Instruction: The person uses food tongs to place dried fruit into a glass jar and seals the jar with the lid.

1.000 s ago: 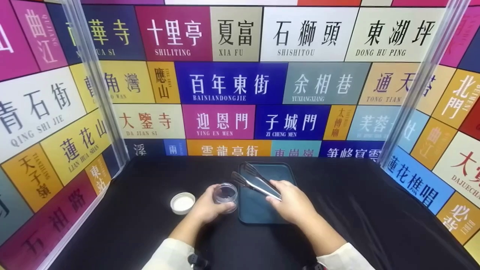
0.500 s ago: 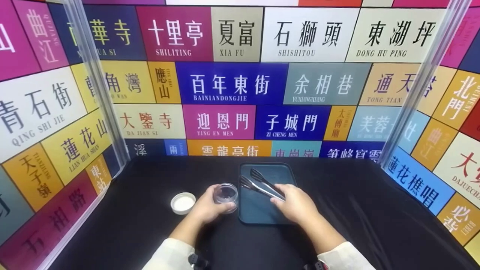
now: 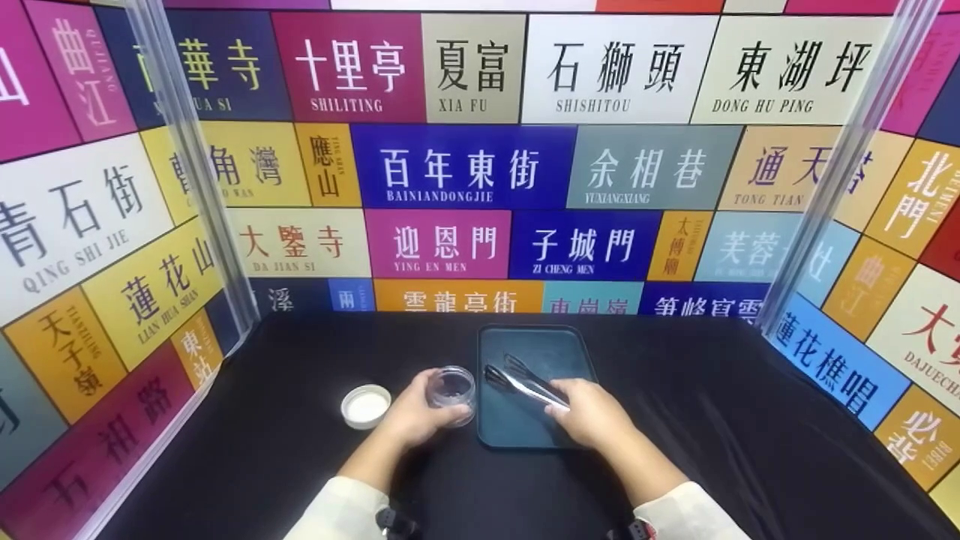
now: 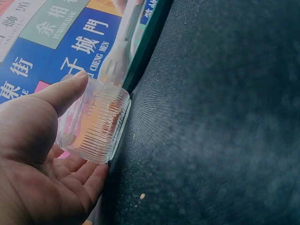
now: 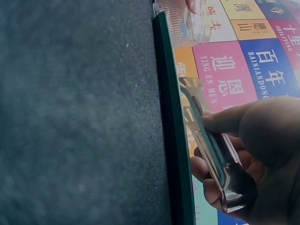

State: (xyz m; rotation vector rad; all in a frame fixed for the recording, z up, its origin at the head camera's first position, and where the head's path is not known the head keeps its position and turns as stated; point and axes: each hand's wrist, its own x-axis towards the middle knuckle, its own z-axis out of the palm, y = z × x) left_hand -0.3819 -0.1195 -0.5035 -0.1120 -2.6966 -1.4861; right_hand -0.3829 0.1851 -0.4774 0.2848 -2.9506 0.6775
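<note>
My left hand (image 3: pixel 420 411) grips a small clear ribbed jar (image 3: pixel 452 390) that stands open-topped on the black cloth, thumb at the near side. The left wrist view shows the jar (image 4: pixel 101 124) between thumb and fingers. Metal tongs (image 3: pixel 529 381) are held in my right hand (image 3: pixel 592 412), their slotted heads low over the dark teal tray (image 3: pixel 517 435). In the right wrist view the thumb presses one arm of the tongs (image 5: pixel 206 136) and the fingers curl under the other; the two heads stand a little apart. A white round lid (image 3: pixel 367 406) lies left of the left hand.
Black cloth (image 3: pixel 285 390) covers the table around the tray. Walls with coloured name panels (image 3: pixel 465 165) close off the back and both sides, with clear plastic-wrapped posts (image 3: pixel 195 172) at the corners. The tray's raised rim (image 5: pixel 171 112) lies beside the right hand.
The tongs have moved right and down, away from the jar and over the tray, and their heads have come closer together. The left hand, jar and lid stay in place.
</note>
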